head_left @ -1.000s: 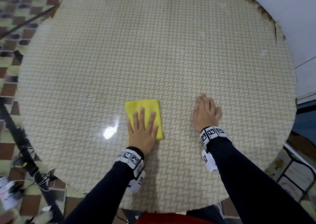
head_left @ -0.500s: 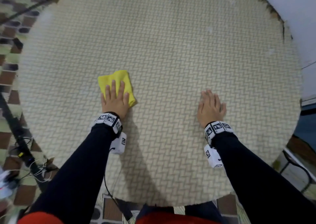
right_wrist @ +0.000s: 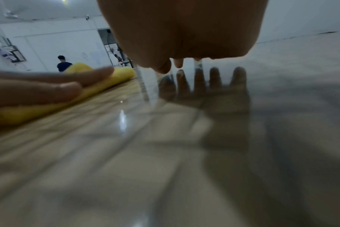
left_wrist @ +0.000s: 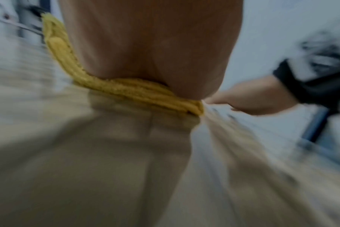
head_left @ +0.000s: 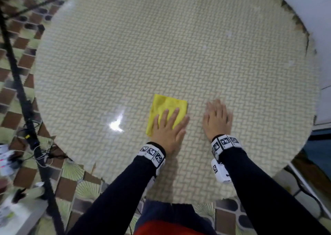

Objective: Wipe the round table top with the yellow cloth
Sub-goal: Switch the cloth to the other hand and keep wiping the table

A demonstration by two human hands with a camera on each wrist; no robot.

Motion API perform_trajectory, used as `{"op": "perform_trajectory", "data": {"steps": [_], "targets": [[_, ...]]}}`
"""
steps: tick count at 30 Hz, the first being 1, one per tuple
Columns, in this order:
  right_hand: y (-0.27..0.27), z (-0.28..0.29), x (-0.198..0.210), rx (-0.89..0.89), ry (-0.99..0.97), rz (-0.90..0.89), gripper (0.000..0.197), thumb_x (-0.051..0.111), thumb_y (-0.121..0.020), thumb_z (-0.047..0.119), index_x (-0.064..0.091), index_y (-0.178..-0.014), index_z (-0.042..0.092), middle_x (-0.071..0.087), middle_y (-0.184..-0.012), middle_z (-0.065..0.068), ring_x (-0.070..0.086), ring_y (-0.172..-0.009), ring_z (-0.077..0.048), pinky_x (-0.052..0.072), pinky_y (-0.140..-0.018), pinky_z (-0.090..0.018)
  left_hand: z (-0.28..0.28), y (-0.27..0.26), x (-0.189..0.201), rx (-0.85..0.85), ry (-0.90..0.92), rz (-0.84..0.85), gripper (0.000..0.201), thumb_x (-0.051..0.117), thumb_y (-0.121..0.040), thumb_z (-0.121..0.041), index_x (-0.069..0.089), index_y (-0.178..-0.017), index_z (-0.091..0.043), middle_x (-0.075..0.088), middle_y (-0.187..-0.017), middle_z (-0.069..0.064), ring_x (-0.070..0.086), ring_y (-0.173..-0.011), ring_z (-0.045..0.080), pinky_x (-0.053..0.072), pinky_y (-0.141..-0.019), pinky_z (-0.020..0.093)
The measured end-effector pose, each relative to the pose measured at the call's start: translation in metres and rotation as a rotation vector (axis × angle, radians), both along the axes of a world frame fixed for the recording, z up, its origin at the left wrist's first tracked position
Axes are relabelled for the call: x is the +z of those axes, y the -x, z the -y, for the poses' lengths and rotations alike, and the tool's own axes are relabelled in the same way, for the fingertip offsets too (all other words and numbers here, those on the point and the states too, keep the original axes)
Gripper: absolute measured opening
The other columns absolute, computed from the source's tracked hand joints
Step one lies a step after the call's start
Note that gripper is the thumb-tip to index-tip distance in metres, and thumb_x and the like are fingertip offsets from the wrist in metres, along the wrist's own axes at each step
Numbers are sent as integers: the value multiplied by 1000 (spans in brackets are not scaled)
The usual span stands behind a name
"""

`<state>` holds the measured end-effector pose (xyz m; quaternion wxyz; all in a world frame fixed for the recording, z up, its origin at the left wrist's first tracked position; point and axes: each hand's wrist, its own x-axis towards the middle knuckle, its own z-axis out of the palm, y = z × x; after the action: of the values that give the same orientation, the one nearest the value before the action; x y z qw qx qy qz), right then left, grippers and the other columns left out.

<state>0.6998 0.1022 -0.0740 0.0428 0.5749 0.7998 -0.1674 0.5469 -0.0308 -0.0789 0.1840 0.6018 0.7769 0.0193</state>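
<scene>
A folded yellow cloth (head_left: 165,107) lies on the round table top (head_left: 161,46), which has a beige herringbone pattern under a glossy surface. My left hand (head_left: 168,127) presses flat on the cloth's near half with straight fingers. The left wrist view shows the cloth (left_wrist: 130,90) bunched under the palm (left_wrist: 151,46). My right hand (head_left: 216,118) lies flat on the bare table just right of the cloth, fingers spread. From the right wrist, the cloth (right_wrist: 99,86) and left fingers (right_wrist: 68,90) show at the left, and the right palm (right_wrist: 184,30) hovers over its reflection.
A black tripod leg (head_left: 19,91) and tangled cables (head_left: 35,145) stand on the tiled floor left of the table. A white wall (head_left: 313,19) lies past the chipped far-right rim (head_left: 304,32). A metal frame (head_left: 304,181) sits low at the right. A person (right_wrist: 63,63) stands far off.
My left hand has slid the cloth from the left side of the table back to the right and nearer, beside the right hand. The right hand has stayed flat in place.
</scene>
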Motion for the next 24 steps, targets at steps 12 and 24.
{"op": "perform_trajectory", "data": {"steps": [12,24], "targets": [[-22,34,-2,79,24,-42,51,17,-102,36,13,-152,32,-1,-161,8,-6,-148,-14,-6,-119,-45,1,78,5,406,4,-45,52,22,-104,-41,8,-154,-34,-3,-163,-6,-3,-150,23,4,-119,48],[-22,35,0,90,38,-35,51,17,-102,35,10,-153,31,-4,-161,6,-8,-148,-17,-4,-119,-48,58,-38,16,291,149,-16,69,-11,-83,-60,-9,-151,-43,-20,-160,-10,-12,-148,23,-10,-115,46]]}}
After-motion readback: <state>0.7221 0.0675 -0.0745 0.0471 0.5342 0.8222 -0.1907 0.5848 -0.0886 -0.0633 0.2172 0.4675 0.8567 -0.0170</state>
